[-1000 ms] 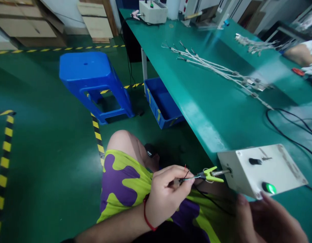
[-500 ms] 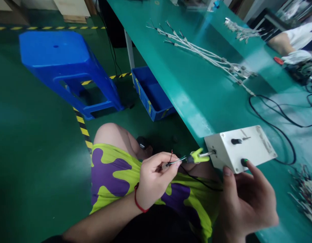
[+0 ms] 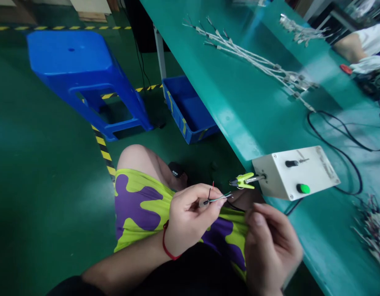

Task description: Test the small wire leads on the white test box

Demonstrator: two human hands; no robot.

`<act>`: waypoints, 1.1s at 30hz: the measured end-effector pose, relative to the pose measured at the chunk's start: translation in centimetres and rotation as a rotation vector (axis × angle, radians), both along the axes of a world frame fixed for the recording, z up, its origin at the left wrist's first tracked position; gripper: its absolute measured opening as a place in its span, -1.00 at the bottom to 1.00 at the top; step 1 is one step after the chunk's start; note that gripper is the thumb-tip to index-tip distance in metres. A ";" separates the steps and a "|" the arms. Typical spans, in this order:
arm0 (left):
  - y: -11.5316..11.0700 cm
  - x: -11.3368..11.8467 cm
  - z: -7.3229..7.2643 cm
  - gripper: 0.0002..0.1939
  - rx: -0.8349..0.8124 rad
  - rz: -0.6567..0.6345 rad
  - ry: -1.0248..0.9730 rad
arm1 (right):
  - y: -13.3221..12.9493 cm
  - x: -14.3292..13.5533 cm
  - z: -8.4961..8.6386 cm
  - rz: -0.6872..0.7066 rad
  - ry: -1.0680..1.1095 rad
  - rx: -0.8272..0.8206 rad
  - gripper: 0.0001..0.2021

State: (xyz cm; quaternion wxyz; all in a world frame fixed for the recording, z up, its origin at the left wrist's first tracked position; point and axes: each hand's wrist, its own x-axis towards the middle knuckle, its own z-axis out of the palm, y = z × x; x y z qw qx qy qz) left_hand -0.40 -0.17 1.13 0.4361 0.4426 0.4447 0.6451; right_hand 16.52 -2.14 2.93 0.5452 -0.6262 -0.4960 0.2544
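My left hand, with a red band at the wrist, pinches a cable end whose thin wires fan out past the fingertips in red, black, green and white. Just beyond these wires is a yellow-green clip on a metal shaft, with nothing visible in its jaws. The shaft comes out of a white box with a black knob and a green button, at the table's edge. Below the clip, my right hand is slightly blurred, its fingers curled together; whether they hold anything is hidden.
White cables lie across the green table, with another bundle farther back. More wires lie at the right. A blue bin and blue stool stand left. Another person's arm shows at upper right.
My right hand has left the green button and box and moved left toward my left hand. The wires in my left hand are now apart from the clip's tip.
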 end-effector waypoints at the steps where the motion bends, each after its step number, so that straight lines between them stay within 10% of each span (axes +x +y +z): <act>1: -0.2 0.0 0.3 -0.82 0.018 -0.014 0.008 | -0.3 -0.5 -0.2 0.104 0.104 -0.084 -0.77; 10: -1.0 0.2 2.0 -0.83 0.091 -0.083 0.064 | 0.2 -2.5 0.8 0.379 0.629 -0.176 -0.92; 33: -1.8 0.9 2.1 -0.82 0.110 -0.094 0.068 | -0.3 -2.2 0.9 0.430 0.821 -0.111 -0.91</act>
